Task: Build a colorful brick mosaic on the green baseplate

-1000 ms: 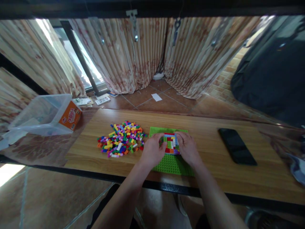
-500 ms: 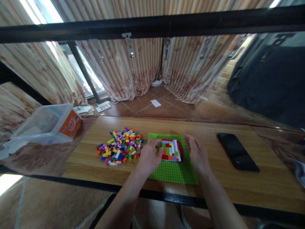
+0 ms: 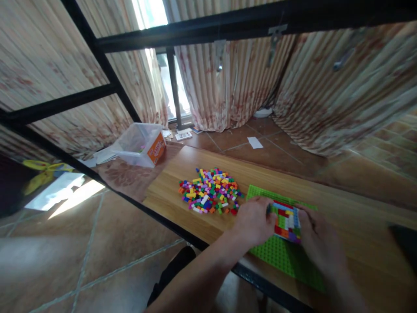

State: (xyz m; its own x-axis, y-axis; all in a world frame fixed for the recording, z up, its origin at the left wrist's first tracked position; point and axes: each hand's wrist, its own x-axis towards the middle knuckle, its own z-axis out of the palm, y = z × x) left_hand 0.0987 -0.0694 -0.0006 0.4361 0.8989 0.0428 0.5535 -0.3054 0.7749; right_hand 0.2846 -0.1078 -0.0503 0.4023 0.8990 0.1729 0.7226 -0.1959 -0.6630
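A flat build of toy building bricks in red, white, blue, orange, green and purple lies over a green studded baseplate. My left hand is at its left edge, fingers curled, with the thumb and index finger a little apart along that side. On the opposite edge my right hand is closed against the build, thumb along its right side; this hand is blurred and its lower fingers are hidden. Left of my left hand, loose bricks of many colours lie in a heap on the wooden tabletop.
A clear plastic box with an orange label stands beyond the table's left end. The dark phone lies at the right, partly out of view. A black metal bar crosses above. Papers lie on the tiled floor.
The view has swung left, so the table and bricks appear farther right. My right hand has moved in from beside the build to its right edge; my left hand remains at the left edge.
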